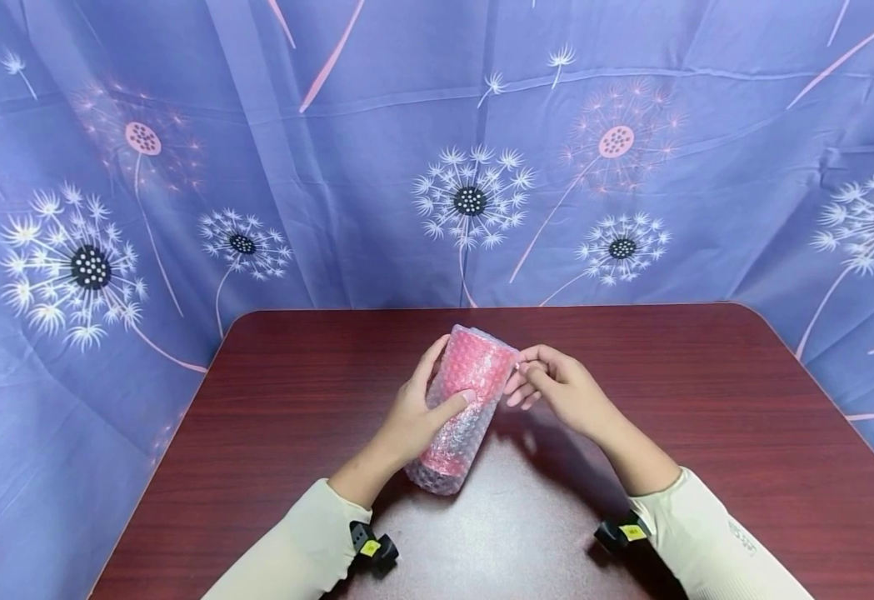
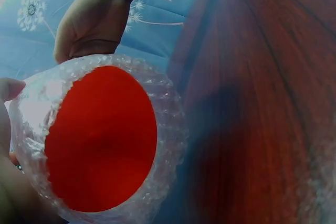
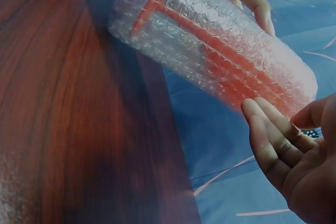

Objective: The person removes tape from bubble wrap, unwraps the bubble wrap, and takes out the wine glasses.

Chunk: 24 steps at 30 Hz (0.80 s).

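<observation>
"Where does the bundle (image 1: 474, 427) sit?"

"Between the two hands, above or on the middle of the table (image 1: 279, 467); I can't tell whether its lower end touches."

"And its long axis?"

"Slanted: one end near and a little left, the other far and a little right. The left-wrist view looks at the near end, where a round red face (image 2: 105, 140) shows."

"Which hand is nearer?"

"The left hand (image 1: 420, 418). It grips the bundle from the left, fingers round the left side, thumb across the upper face."

"The right?"

"The right hand (image 1: 560, 385) is just right of the far end. Thumb and forefinger seem to pinch the bubble wrap (image 3: 236, 51) at the far right corner; the other fingers are loosely spread."

"So everything hinges on that corner?"

"I'd say so: left hand round the body, right hand only at the edge."
</observation>
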Each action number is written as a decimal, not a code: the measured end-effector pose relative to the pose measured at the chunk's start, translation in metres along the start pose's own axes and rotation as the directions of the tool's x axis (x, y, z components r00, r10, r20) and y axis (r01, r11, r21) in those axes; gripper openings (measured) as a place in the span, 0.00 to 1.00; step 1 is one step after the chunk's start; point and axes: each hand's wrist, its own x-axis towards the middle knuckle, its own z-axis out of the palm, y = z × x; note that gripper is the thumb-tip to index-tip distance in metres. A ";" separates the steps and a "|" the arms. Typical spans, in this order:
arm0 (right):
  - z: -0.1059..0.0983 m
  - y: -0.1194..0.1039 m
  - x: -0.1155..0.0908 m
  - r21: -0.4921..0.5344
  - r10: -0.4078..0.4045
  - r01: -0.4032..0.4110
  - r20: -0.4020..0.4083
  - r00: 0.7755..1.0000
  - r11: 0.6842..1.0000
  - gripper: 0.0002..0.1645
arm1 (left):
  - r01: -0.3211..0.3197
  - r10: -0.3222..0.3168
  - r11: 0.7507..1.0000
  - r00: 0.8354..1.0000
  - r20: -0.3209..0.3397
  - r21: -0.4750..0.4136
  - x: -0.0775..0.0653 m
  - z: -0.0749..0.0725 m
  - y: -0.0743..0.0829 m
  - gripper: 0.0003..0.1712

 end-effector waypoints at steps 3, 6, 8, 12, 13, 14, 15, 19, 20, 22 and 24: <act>0.000 0.000 0.000 -0.008 0.003 -0.003 -0.002 1.000 1.000 0.15 | -0.003 0.003 1.000 1.000 -0.015 -0.006 0.000 0.001 0.001 0.48; 0.000 -0.001 0.000 0.001 0.008 -0.008 0.002 1.000 1.000 0.14 | -0.012 0.011 1.000 1.000 -0.028 -0.012 0.000 0.001 0.002 0.49; 0.000 -0.001 -0.001 0.004 0.016 -0.016 0.007 1.000 1.000 0.14 | -0.021 0.021 1.000 0.999 -0.035 -0.014 0.000 0.001 0.002 0.48; -0.002 -0.002 -0.001 -0.005 0.040 -0.040 0.021 0.999 0.999 0.13 | -0.023 0.022 0.999 0.999 -0.044 -0.022 0.000 0.002 0.003 0.49; -0.002 -0.002 -0.001 -0.010 0.044 -0.044 0.025 0.999 0.999 0.13 | -0.022 0.021 1.000 0.999 -0.046 -0.022 0.000 0.002 0.003 0.49; -0.002 -0.002 -0.001 -0.015 0.047 -0.047 0.029 0.998 0.999 0.13 | -0.021 0.019 1.000 0.999 -0.049 -0.023 0.000 0.002 0.003 0.50; -0.002 -0.002 -0.001 -0.018 0.047 -0.047 0.032 0.998 0.999 0.13 | -0.021 0.020 0.999 0.998 -0.052 -0.024 0.000 0.002 0.002 0.50; -0.002 -0.003 -0.001 -0.022 0.037 -0.037 0.023 0.999 0.999 0.12 | -0.024 0.023 0.999 0.998 -0.060 -0.022 0.000 0.002 0.002 0.51; -0.002 -0.003 -0.001 -0.029 0.039 -0.039 0.013 0.999 0.999 0.12 | -0.025 0.023 0.999 0.998 -0.062 -0.021 0.000 0.002 0.002 0.51; -0.003 -0.003 -0.001 -0.044 0.041 -0.041 -0.006 0.999 0.998 0.12 | -0.024 0.023 1.000 0.998 -0.064 -0.019 0.000 0.002 0.002 0.51; -0.004 -0.003 -0.001 -0.061 0.045 -0.046 -0.024 0.999 0.997 0.11 | -0.028 0.027 0.999 0.997 -0.066 -0.015 0.000 0.002 0.002 0.51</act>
